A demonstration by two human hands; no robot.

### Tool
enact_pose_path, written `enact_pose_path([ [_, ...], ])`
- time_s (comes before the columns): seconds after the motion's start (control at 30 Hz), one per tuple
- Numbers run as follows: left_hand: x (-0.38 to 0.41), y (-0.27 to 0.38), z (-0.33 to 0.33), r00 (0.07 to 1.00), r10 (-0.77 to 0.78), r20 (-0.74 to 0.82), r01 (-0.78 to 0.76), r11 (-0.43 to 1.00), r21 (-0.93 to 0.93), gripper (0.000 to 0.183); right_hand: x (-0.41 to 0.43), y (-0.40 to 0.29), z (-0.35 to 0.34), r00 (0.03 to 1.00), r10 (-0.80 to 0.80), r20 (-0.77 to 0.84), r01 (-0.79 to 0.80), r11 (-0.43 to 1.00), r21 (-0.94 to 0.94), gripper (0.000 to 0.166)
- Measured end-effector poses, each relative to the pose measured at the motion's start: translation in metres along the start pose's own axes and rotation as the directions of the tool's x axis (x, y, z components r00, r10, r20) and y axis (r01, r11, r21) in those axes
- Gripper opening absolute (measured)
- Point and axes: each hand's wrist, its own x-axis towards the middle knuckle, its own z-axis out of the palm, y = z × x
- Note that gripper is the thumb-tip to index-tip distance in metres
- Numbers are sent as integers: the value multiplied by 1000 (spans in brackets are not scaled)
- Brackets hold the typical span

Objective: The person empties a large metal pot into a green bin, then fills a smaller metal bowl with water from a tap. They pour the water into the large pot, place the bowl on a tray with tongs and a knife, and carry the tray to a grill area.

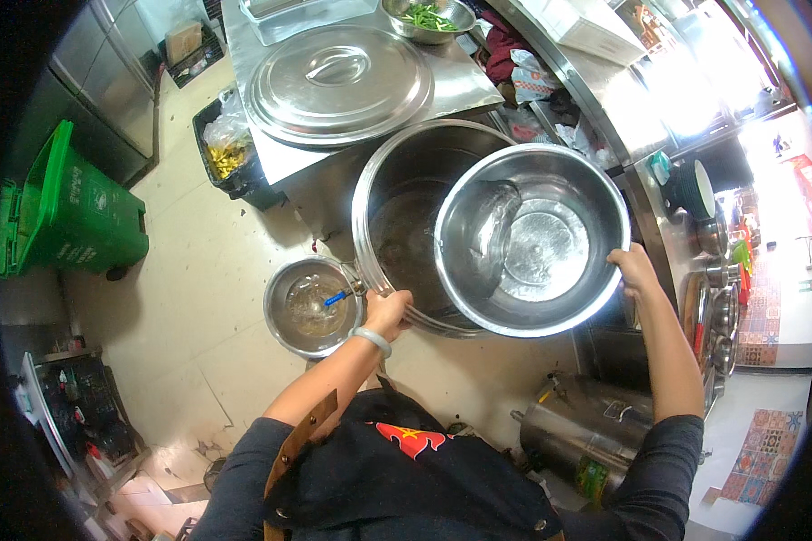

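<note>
My right hand [633,269] grips the rim of a wide stainless steel basin [548,253], tilted over the right part of a large steel stockpot [406,223]. The basin's inside looks wet and shiny. At the pot's near left rim, my left hand [388,312] is closed on the edge. Beside that hand a tap with a blue lever handle [336,298] sticks out from the pot's side. Below the tap is a smaller steel bowl [314,306] with bubbly liquid in it. The pot's dark inside shows only in part behind the basin.
A large steel lid [342,84] lies on the steel table [457,84], near a colander [433,20] with cut greens. A lined waste bin [227,152] and a green wheeled bin [74,203] stand at left. A steel cylindrical vessel [575,426] is at lower right.
</note>
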Motion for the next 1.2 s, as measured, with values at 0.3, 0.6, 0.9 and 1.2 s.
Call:
enact_pose_path([
  [0.3,-5,-2,-37,990,16,140,-21,999,36,13,-48,-55,6,999,52,-9,-53,984,-170,8],
  [0.6,-4,-7,-50,984,9,180,-17,999,43,13,-28,-32,39,990,-103,91,118,977,-180,12],
  [0.9,-13,-9,-64,982,10,188,-4,1000,-31,11,-8,-63,99,940,-327,95,334,829,-448,31],
  [1.2,-9,-10,-75,986,8,166,-9,1000,7,10,-31,-92,91,754,-657,7,570,648,-505,46],
])
